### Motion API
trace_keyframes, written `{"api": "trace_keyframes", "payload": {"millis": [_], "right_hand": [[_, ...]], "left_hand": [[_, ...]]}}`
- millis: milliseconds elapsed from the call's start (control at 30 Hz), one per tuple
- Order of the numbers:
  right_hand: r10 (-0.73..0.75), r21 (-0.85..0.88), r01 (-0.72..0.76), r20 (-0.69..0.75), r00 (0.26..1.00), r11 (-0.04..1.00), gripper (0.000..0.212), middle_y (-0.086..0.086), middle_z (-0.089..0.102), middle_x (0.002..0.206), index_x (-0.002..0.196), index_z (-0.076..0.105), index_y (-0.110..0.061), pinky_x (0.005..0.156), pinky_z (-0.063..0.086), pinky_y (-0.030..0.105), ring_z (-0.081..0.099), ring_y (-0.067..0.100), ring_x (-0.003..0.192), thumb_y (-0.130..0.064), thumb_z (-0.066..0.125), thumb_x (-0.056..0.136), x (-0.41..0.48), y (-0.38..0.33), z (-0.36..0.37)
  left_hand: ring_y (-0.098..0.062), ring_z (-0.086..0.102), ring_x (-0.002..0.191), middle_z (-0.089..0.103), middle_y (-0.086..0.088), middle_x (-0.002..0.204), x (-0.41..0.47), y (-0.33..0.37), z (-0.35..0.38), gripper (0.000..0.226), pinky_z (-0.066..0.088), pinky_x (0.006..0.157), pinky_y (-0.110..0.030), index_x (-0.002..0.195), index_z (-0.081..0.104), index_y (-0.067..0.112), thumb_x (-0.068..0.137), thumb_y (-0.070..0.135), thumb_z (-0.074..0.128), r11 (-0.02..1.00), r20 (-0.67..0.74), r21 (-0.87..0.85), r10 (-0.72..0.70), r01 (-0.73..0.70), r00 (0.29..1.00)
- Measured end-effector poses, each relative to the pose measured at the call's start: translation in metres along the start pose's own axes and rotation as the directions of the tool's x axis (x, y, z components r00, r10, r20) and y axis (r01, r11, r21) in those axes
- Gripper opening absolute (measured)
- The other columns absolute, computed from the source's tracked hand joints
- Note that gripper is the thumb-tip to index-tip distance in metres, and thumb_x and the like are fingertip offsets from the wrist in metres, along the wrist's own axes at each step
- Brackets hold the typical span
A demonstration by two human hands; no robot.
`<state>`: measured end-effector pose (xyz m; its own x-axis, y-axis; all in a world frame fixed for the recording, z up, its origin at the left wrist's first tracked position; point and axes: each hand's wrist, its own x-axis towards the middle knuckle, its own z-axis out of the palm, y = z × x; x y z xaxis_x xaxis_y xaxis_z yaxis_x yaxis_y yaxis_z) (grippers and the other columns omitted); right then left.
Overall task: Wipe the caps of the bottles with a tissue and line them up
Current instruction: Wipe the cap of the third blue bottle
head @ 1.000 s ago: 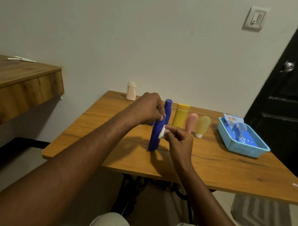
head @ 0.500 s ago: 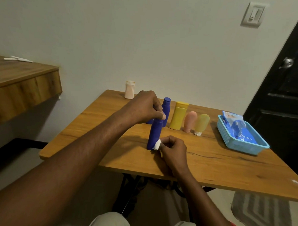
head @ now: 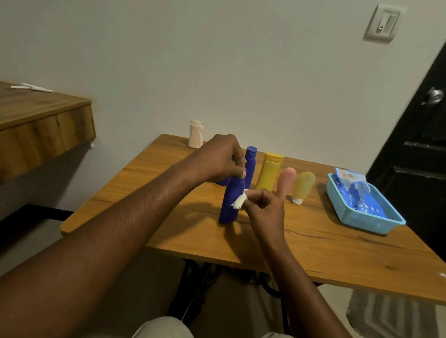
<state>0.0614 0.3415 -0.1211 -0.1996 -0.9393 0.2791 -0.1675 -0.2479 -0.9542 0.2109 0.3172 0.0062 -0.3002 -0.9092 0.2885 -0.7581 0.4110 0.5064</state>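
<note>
On the wooden table (head: 320, 246), a blue bottle (head: 230, 201) is gripped at its upper end by the left hand (head: 216, 160), its lower end resting on the tabletop, while a wad of white tissue (head: 239, 201) is pinched in the right hand (head: 265, 210) and pressed against the bottle's side. Behind it, a second blue bottle (head: 250, 165), a yellow bottle (head: 270, 171), a pink bottle (head: 285, 180) and a pale yellow bottle (head: 303, 186) are lined up side by side, with a blue basket (head: 365, 219) seen well apart to the right.
</note>
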Motion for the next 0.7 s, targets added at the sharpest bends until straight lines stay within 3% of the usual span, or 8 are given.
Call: {"api": "trace_keyframes", "payload": {"millis": [100,200,267,367,467,567,700], "right_hand": [[0.064,-0.142,-0.057,0.043,0.997,0.988,0.012,-0.004,0.072,0.088,0.089,0.07,-0.018,0.078,0.06,0.047,0.069,0.013,0.084,-0.01,0.076,0.082,-0.009,0.013,0.0],[-0.08,-0.139,0.085,0.036,0.996,0.987,0.014,-0.007,0.071,0.085,0.086,0.07,-0.022,0.074,0.056,0.027,0.067,0.004,0.082,-0.009,0.075,0.085,-0.015,0.005,0.004],[-0.232,-0.143,0.233,0.022,0.972,0.962,0.014,-0.01,0.071,0.086,0.087,0.071,-0.023,0.073,0.055,0.02,0.067,0.005,0.084,-0.01,0.076,0.086,-0.014,-0.005,0.01],[-0.411,-0.173,0.404,-0.003,0.912,0.898,0.012,-0.009,0.069,0.089,0.09,0.073,-0.021,0.074,0.056,0.026,0.065,0.01,0.084,-0.01,0.075,0.088,-0.007,-0.016,0.016],[-0.477,-0.273,0.474,0.058,0.877,0.837,0.01,-0.007,0.065,0.093,0.096,0.074,-0.02,0.073,0.056,0.031,0.062,0.009,0.086,-0.012,0.071,0.09,-0.005,-0.012,0.016],[-0.434,-0.357,0.458,0.152,0.888,0.814,0.01,-0.009,0.063,0.094,0.095,0.074,-0.023,0.074,0.054,0.028,0.06,0.005,0.086,-0.015,0.071,0.089,-0.014,0.006,0.011],[-0.193,-0.45,0.25,0.17,0.966,0.857,0.012,-0.014,0.065,0.093,0.087,0.072,-0.027,0.077,0.052,0.025,0.061,0.003,0.088,-0.015,0.072,0.086,-0.016,0.025,0.004]], "left_hand": [[-0.012,0.069,0.091,0.076,0.001,0.103,0.0,0.0,0.001,0.018,0.052,0.073,-0.023,0.1,0.08,0.012,0.083,0.018,0.083,1.0,0.003,-0.009,0.0,0.0,1.0],[-0.007,0.068,0.084,0.076,0.006,0.094,0.001,-0.002,0.001,0.015,0.049,0.069,-0.022,0.096,0.081,0.014,0.082,0.019,0.084,1.0,0.01,-0.018,0.005,-0.005,1.0],[-0.006,0.068,0.083,0.076,0.007,0.091,0.001,-0.002,-0.001,0.013,0.048,0.069,-0.021,0.094,0.082,0.015,0.081,0.019,0.084,0.999,0.012,-0.032,0.002,-0.002,1.0],[-0.006,0.068,0.082,0.076,0.006,0.089,0.001,-0.002,-0.001,0.011,0.044,0.066,-0.018,0.091,0.082,0.015,0.081,0.018,0.084,0.999,0.022,-0.037,0.006,-0.005,1.0],[-0.006,0.068,0.083,0.075,0.007,0.09,0.0,-0.003,-0.001,0.011,0.042,0.065,-0.017,0.093,0.082,0.015,0.082,0.019,0.083,0.999,0.018,-0.033,0.005,-0.005,1.0],[-0.006,0.067,0.085,0.073,0.009,0.091,0.0,-0.005,-0.001,0.013,0.043,0.067,-0.017,0.096,0.081,0.015,0.083,0.019,0.082,0.999,0.024,-0.041,0.004,-0.003,1.0],[-0.007,0.067,0.088,0.071,0.011,0.089,0.001,-0.006,-0.002,0.013,0.044,0.067,-0.017,0.097,0.079,0.014,0.084,0.017,0.081,0.999,0.041,-0.03,0.015,-0.014,0.999]]}}
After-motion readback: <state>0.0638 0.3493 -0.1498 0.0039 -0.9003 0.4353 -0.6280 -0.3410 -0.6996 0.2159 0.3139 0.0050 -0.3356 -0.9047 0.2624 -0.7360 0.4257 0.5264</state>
